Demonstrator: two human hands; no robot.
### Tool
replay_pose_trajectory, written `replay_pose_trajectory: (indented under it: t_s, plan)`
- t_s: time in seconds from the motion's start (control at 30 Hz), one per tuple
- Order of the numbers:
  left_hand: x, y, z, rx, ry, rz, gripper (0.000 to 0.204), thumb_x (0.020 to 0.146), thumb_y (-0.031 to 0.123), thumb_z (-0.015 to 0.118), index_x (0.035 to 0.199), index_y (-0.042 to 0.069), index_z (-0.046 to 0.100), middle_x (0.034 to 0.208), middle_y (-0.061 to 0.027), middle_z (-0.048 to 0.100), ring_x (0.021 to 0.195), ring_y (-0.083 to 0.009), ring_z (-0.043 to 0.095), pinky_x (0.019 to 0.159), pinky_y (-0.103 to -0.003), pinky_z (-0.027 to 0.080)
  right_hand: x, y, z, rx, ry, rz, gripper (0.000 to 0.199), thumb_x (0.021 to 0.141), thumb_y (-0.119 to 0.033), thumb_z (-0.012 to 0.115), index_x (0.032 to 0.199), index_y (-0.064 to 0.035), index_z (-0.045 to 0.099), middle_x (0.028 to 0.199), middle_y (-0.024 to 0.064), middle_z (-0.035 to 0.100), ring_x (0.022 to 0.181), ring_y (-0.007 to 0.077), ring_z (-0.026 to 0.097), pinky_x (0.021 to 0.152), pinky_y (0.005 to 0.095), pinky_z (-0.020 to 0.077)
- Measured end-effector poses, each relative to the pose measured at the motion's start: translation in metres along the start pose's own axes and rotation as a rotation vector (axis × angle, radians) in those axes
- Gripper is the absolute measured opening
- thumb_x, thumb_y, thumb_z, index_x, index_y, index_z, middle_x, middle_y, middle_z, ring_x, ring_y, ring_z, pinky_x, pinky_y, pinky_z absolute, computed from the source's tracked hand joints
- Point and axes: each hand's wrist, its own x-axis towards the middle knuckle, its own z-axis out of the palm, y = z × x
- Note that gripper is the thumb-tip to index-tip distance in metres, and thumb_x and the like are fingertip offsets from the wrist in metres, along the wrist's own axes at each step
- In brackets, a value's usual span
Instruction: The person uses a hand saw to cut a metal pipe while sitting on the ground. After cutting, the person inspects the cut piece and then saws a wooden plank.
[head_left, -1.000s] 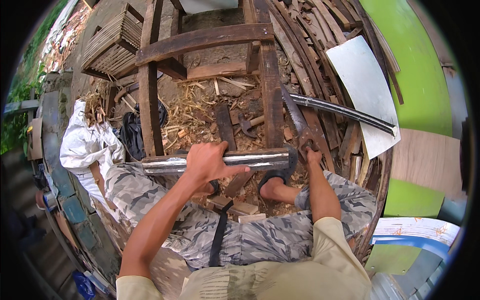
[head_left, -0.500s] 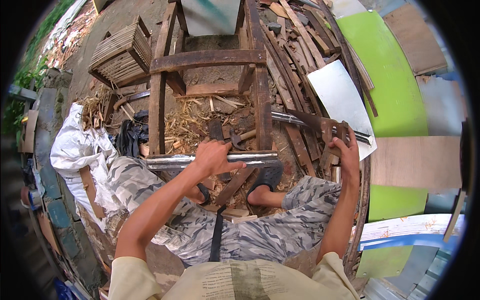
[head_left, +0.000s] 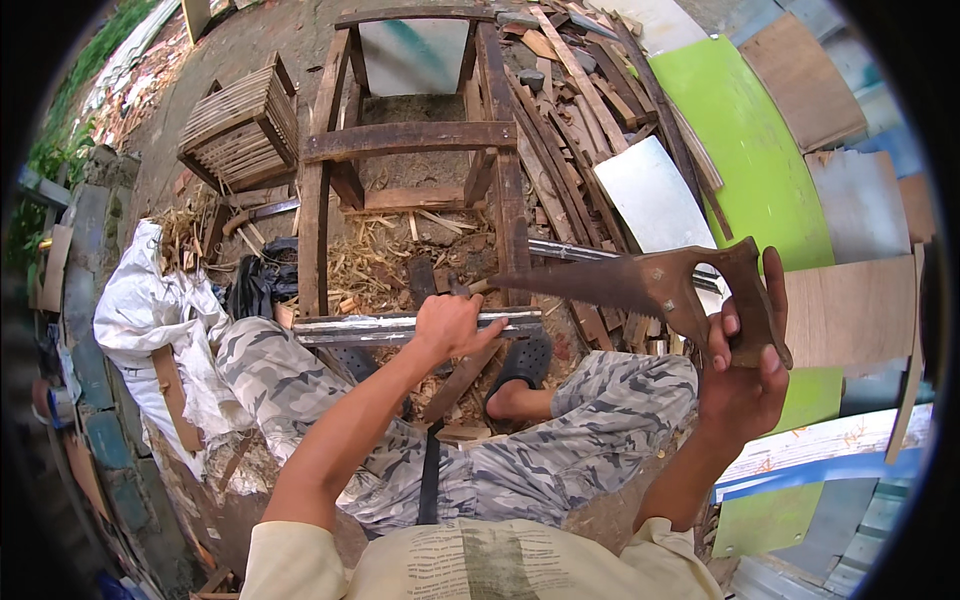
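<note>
Right fingers (head_left: 773,280): curling loosely, partly open, around the wooden handle of a saw (head_left: 625,283), the index finger stretching upward along its back edge.
Left fingers (head_left: 450,306): clasping a dark strip (head_left: 370,328) from above, the thumb reaching out along it; the fingertips are hiding on its far side.
Saw: hanging in the air toward the right, its blade pointing left and its teeth facing down.
Dark strip: lying crosswise in front of the shins, showing white streaks, its ends sitting by the near legs of a wooden frame (head_left: 410,140); whether they are touching, I cannot tell.
Just changed: a second ago the saw was hanging low beside the right shin; now it is standing higher, its blade swinging round toward the strip. The teeth are seemingly staying off the wood, so no cut is being made, while the left hold is keeping its place.
Ground: straw and shavings (head_left: 370,260) are littering the space inside the frame.
Farther out: a slatted crate (head_left: 240,130) is standing left, a pale sheet (head_left: 655,195) leaning right.
</note>
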Motion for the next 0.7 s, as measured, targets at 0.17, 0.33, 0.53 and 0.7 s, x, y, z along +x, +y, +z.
replay_pose_trajectory:
  t_s: [0.17, 0.33, 0.53, 0.7]
  plan:
    - [0.002, -0.003, 0.004, -0.032, 0.02, -0.072, 0.062, 0.098, 0.056, 0.046, 0.089, 0.001, 0.073, 0.07, -0.0216, 0.069, 0.068, -0.0391, 0.07, 0.067, -0.049, 0.055, -0.002, 0.039, 0.039, -0.158, 0.039, 0.002, 0.079, 0.082, -0.017, 0.061, 0.153, 0.0081, 0.036, 0.098, 0.0117, 0.062, 0.067, 0.0076, 0.047, 0.058, 0.0206, 0.0402]
    - [0.004, 0.004, -0.004, -0.037, -0.033, -0.121, 0.064, 0.099, 0.054, 0.044, 0.084, 0.0, 0.074, 0.072, -0.0232, 0.071, 0.071, -0.0395, 0.071, 0.068, -0.049, 0.056, 0.006, 0.07, 0.043, -0.312, -0.111, 0.006, 0.06, 0.093, -0.005, 0.056, 0.151, 0.0024, 0.043, 0.102, 0.0073, 0.064, 0.071, 0.0064, 0.052, 0.064, 0.0212, 0.0452]
    - [0.008, 0.006, 0.002, -0.088, 0.082, -0.245, 0.065, 0.1, 0.051, 0.046, 0.072, 0.0, 0.074, 0.071, -0.0243, 0.07, 0.07, -0.0403, 0.072, 0.068, -0.048, 0.057, 0.017, 0.1, 0.068, -0.508, -0.134, 0.057, 0.045, 0.099, -0.004, 0.058, 0.143, -0.0037, 0.055, 0.131, 0.0115, 0.065, 0.106, 0.0139, 0.064, 0.088, 0.0275, 0.0517]
    - [0.007, 0.009, 0.008, -0.109, 0.152, -0.276, 0.058, 0.1, 0.046, 0.05, 0.074, 0.001, 0.075, 0.069, -0.0253, 0.069, 0.068, -0.0426, 0.07, 0.068, -0.049, 0.057, 0.018, 0.141, 0.068, -0.545, -0.07, 0.141, 0.032, 0.098, -0.008, 0.061, 0.129, -0.0049, 0.064, 0.117, 0.0112, 0.07, 0.095, 0.0124, 0.065, 0.081, 0.0277, 0.052]
